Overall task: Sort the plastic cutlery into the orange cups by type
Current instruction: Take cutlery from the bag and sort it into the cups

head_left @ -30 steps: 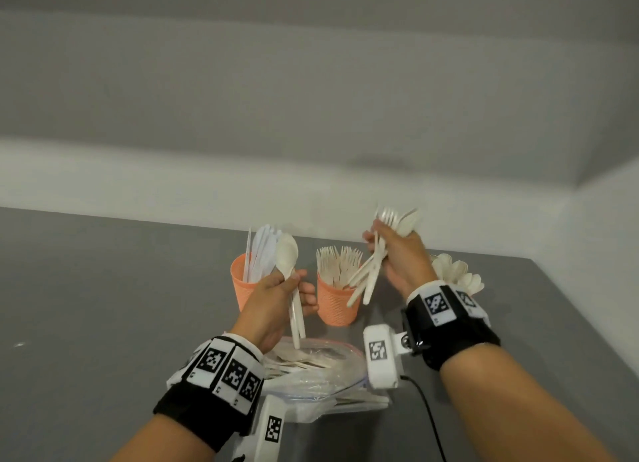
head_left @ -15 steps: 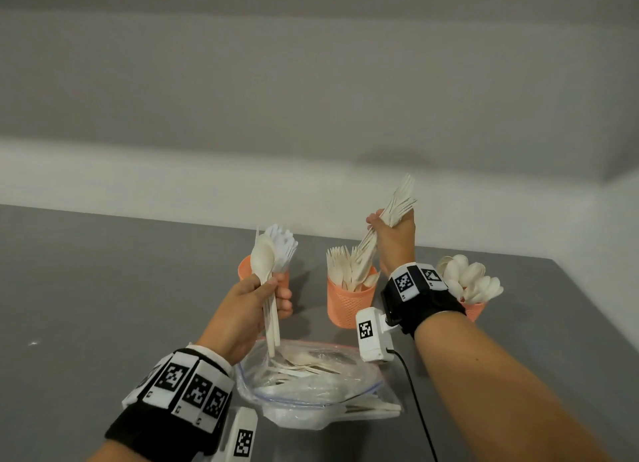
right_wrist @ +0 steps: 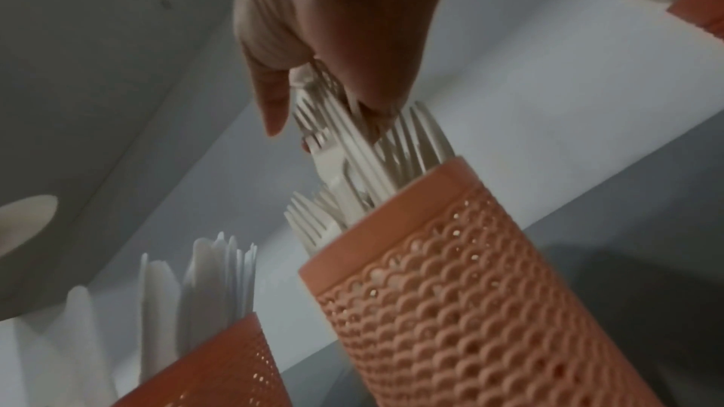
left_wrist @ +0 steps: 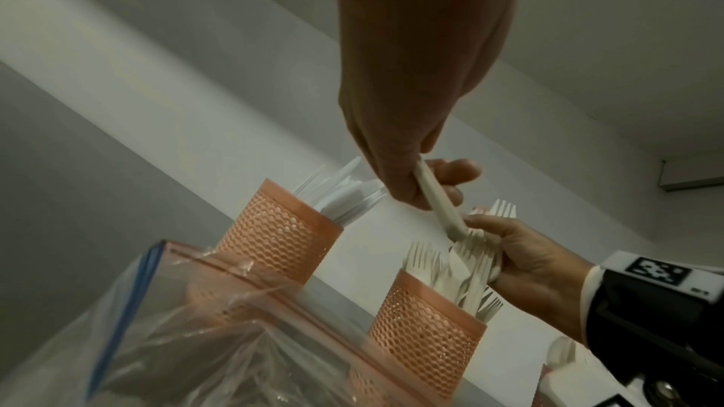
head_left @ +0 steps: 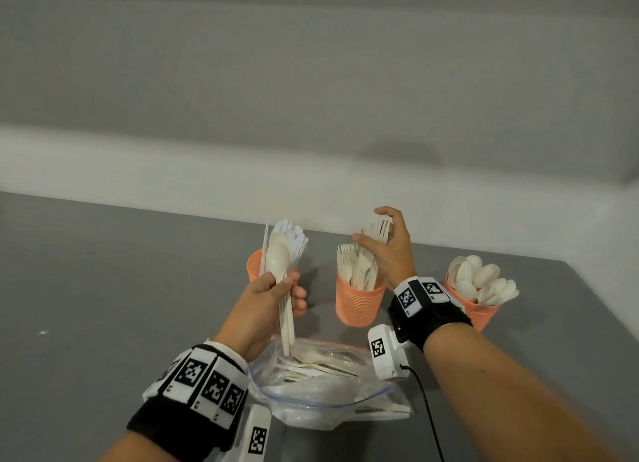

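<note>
Three orange mesh cups stand in a row on the grey table. The left cup (head_left: 255, 266) (left_wrist: 282, 234) holds knives, the middle cup (head_left: 359, 306) (right_wrist: 490, 290) forks, the right cup (head_left: 480, 313) spoons. My right hand (head_left: 373, 230) (right_wrist: 313, 98) is above the middle cup and pinches a bunch of forks (head_left: 378, 228) (right_wrist: 333, 122) by their heads, their handles down inside the cup. My left hand (head_left: 290, 285) (left_wrist: 434, 184) grips a few spoons (head_left: 279, 257) upright in front of the left cup, above the bag.
A clear zip bag (head_left: 321, 392) (left_wrist: 176, 336) with more loose cutlery lies on the table just in front of the cups, between my forearms. A black cable (head_left: 428, 420) runs from the right wrist camera. The wall rises behind the cups.
My right hand has come down from a raised position, and the forks it holds now stand in the middle cup. The left hand still holds its spoons in much the same place.
</note>
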The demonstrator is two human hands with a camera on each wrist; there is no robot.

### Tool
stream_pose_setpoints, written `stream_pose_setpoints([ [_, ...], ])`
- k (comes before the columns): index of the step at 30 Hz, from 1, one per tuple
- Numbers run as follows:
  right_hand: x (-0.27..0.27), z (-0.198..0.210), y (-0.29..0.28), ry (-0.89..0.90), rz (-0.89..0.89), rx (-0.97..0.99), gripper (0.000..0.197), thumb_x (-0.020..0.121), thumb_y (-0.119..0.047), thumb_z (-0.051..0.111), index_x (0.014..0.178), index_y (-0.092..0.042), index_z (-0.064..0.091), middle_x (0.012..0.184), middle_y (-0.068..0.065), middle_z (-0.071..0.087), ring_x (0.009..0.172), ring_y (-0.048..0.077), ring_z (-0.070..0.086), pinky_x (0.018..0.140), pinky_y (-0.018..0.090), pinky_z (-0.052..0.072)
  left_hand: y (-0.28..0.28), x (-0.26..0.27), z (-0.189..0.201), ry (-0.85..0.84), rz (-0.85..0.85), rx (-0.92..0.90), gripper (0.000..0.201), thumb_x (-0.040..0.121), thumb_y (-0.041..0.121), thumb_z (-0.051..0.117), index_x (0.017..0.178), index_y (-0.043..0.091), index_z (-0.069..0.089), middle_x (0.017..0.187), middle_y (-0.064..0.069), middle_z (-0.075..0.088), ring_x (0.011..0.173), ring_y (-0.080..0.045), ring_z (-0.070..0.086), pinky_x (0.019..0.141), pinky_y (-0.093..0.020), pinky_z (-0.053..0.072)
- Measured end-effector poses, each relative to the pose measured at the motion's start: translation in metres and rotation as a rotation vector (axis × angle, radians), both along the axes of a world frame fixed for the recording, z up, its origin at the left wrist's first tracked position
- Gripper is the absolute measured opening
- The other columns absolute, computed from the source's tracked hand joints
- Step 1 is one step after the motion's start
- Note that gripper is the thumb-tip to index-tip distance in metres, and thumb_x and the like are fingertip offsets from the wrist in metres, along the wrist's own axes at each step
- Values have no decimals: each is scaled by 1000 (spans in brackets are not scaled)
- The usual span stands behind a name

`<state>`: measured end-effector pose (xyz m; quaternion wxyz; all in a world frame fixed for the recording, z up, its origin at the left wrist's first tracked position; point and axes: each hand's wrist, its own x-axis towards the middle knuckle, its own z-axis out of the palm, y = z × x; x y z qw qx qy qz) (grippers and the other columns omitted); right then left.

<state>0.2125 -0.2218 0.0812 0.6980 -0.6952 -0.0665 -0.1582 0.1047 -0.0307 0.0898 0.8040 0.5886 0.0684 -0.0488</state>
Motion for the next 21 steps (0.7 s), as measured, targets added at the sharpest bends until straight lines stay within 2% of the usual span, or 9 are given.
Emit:
stream_pose_setpoints([
  [2, 1, 0, 1, -70, -67, -89, 31, 79, -2, 67, 99, -23, 54, 75, 1, 56, 70, 13, 55, 71, 24, 49, 0, 2, -2, -1, -10, 5, 15, 97, 9, 41, 98, 6, 56, 64, -5, 58, 55, -15, 55, 55, -23, 51],
  [4, 3, -4, 2, -133, -122, -254, 17, 87, -3, 55, 92, -18, 60, 76, -2, 56, 74, 14, 53, 76, 28, 45, 0, 5, -4, -3, -19, 15, 16, 98, 9, 40, 102, 4, 55, 64, -5, 57, 57, -17, 54, 57, -24, 50],
  [7, 7, -17, -2, -101, -90, -775, 28, 96, -10, 39, 109, -15, 64, 106, 4, 56, 105, 21, 47, 98, 40, 36, -2, 4, -2, -23, -47, 37, 18, 98, 10, 40, 106, 4, 55, 67, -4, 58, 59, -17, 55, 60, -25, 50],
  [9, 6, -15, -2, -3, -41, -1111, 35, 100, -24, 31, 129, -22, 51, 128, 5, 45, 127, 23, 34, 106, 41, 24, -5, 3, 1, -42, -62, 55, 19, 98, 11, 39, 104, 6, 57, 70, -5, 59, 60, -16, 55, 60, -24, 52],
  [12, -7, 8, 4, -45, -51, -1107, 38, 100, -31, 33, 136, -24, 43, 138, 4, 38, 137, 23, 25, 110, 43, 19, -11, 0, 6, -71, -83, 47, 21, 99, 14, 38, 101, 9, 58, 71, -5, 61, 57, -14, 57, 58, -21, 53],
  [14, -24, 29, 12, -46, 6, -765, 38, 97, -32, 42, 133, -22, 45, 128, 2, 45, 123, 19, 42, 106, 38, 31, -17, 0, 9, -83, -104, 49, 22, 99, 17, 37, 102, 10, 58, 71, -4, 62, 55, -13, 56, 57, -22, 51],
  [17, -62, 49, 26, 107, 347, -295, 45, 92, -27, 55, 134, -24, 40, 107, -2, 53, 81, 7, 60, 82, 29, 48, -31, 2, 13, -141, -146, 149, 26, 100, 23, 37, 93, 11, 59, 64, -2, 62, 51, -11, 54, 54, -21, 48],
  [19, -78, 46, 29, 73, 352, -383, 47, 90, -22, 58, 132, -26, 37, 97, 2, 55, 53, -3, 57, 63, 20, 49, -44, 1, 16, -201, -195, 291, 34, 100, 26, 35, 81, 13, 59, 62, -3, 62, 52, -12, 56, 53, -21, 48],
  [21, -86, 40, 24, 41, 224, -544, 42, 90, -22, 57, 127, -26, 36, 85, 2, 55, 49, 2, 55, 50, 20, 46, -56, -2, 14, -218, -226, 466, 36, 100, 27, 34, 79, 14, 60, 67, -6, 65, 58, -15, 62, 57, -25, 52],
])
